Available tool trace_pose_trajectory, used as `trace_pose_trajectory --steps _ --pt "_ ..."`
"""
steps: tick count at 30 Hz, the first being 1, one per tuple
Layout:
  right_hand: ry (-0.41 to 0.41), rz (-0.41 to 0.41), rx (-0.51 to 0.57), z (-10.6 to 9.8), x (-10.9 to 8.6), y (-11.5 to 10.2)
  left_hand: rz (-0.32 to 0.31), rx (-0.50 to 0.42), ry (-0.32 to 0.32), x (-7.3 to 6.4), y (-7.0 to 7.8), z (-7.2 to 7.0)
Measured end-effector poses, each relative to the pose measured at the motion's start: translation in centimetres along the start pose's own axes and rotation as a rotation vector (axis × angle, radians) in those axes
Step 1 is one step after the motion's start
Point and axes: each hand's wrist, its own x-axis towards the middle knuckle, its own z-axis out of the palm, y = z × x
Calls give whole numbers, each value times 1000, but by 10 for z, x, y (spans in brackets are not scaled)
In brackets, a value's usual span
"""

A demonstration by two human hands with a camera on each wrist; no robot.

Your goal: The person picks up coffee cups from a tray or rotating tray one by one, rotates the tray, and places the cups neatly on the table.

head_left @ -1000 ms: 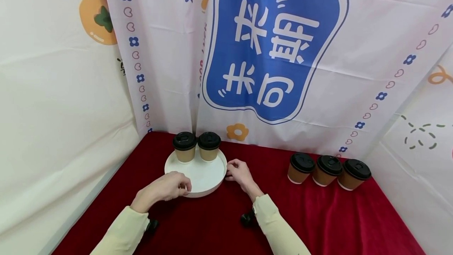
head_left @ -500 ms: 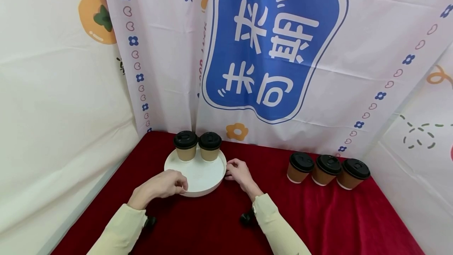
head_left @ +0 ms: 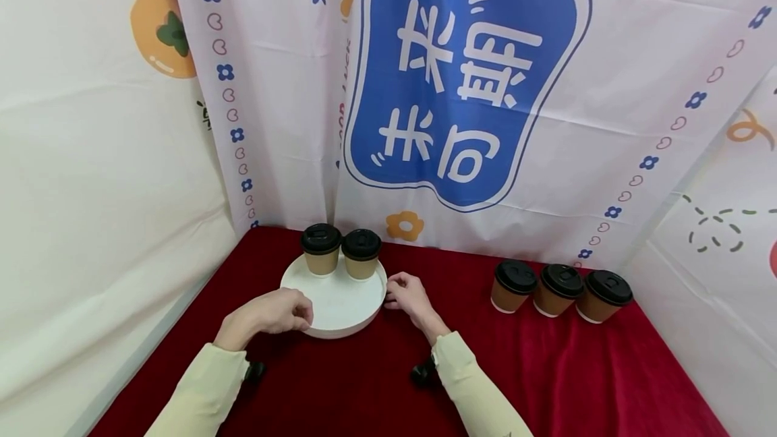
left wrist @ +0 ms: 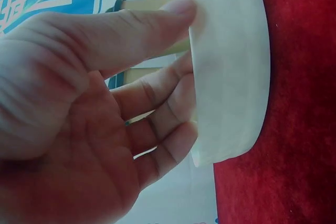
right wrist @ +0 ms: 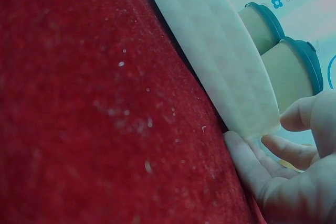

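Note:
A round white tray [head_left: 336, 305] with a low rim lies on the red cloth, bearing two light-brown paper cups [head_left: 322, 258] [head_left: 361, 255] with black lids near its back edge. My left hand [head_left: 273, 312] pinches the rim at the front left; in the left wrist view its thumb and curled fingers [left wrist: 176, 142] meet at the rim. At the tray's right side, my right hand [head_left: 409, 297] holds the rim between thumb and fingers. The right wrist view shows a fingertip [right wrist: 235, 142] low at the tray wall, close to the cloth.
Three darker brown cups with black lids [head_left: 513, 286] [head_left: 557, 290] [head_left: 603, 297] stand in a row at the right rear of the cloth [head_left: 473, 349]. A printed white curtain [head_left: 546, 181] hangs behind, and a white sheet [head_left: 109, 221] borders the left side.
The left hand has moved left along the front with the rim, while the cups on the tray have shifted slightly right: the tray has turned a little. The right hand stays nearly in place.

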Motion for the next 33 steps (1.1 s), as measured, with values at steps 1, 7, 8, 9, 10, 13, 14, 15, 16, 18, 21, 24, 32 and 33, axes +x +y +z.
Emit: trace_pose_trajectory --steps 1,7,8,9,10,13,14,15,16,18,21,24,32,33 --pt "-1 2 2 0 0 1 -10 -5 7 0 0 0" --pt "-22 9 11 -1 -2 -1 -35 5 107 3 -1 6" --pt "-25 9 9 -1 -4 -4 -27 15 132 4 -1 7" --pt "-29 10 8 -1 -6 -7 -19 26 154 5 0 8" --pt "-31 12 6 -1 -7 -9 -13 34 173 6 1 9" --pt "-36 14 0 -2 -9 -13 15 49 206 9 4 13" --pt "-36 14 1 -2 -8 -13 21 50 209 10 5 14" --pt "-36 15 3 -2 -7 -11 26 48 208 11 7 15" --pt "-35 13 5 -3 -5 -9 33 46 208 12 9 16" --pt "-32 9 8 -3 -2 -4 47 51 207 14 12 19" --pt "-22 9 8 -3 1 1 82 69 200 17 18 24" --pt "-12 9 3 -3 2 2 110 87 187 20 23 29" --pt "-21 7 0 -2 2 1 78 93 144 25 32 36" --pt "-20 6 -2 -2 3 1 78 91 139 25 32 36"
